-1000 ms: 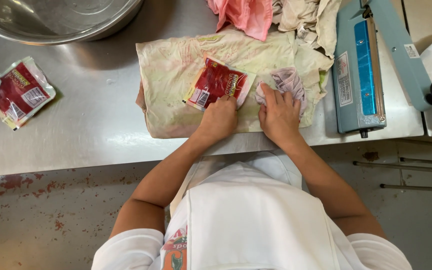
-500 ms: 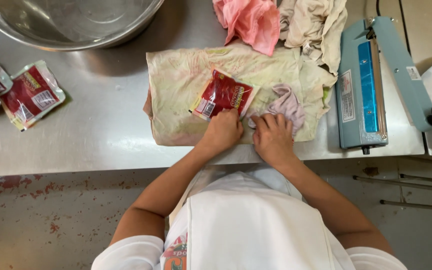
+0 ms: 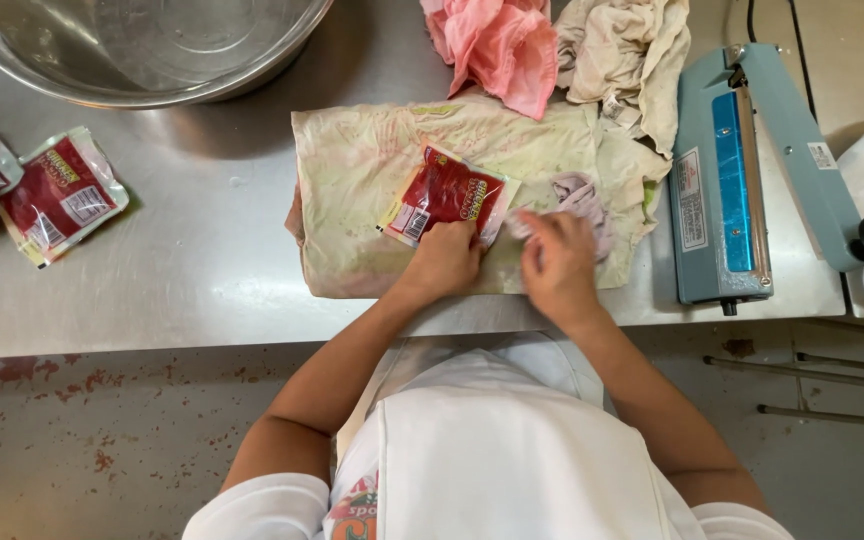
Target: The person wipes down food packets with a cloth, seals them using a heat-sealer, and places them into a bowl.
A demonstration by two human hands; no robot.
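While three pouches [image 3: 57, 195] lie aside, one pouch [image 3: 444, 195] is pinned by left fingers [image 3: 444, 262]; a rag [image 3: 580, 195] is clutched by right fingers [image 3: 555, 262].

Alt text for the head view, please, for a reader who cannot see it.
On a steel table, the left hand pins a red sauce pouch on a stained cloth while the right hand grips a small rag. A blue heat sealer sits right.

Left hand [image 3: 444, 262] pins red pouch [image 3: 445, 193] (on stained cloth [image 3: 352, 190]).

red pouch [image 3: 447, 195] | stained cream cloth [image 3: 362, 180] | pink rag [image 3: 497, 40] | blue sealer [image 3: 727, 180]
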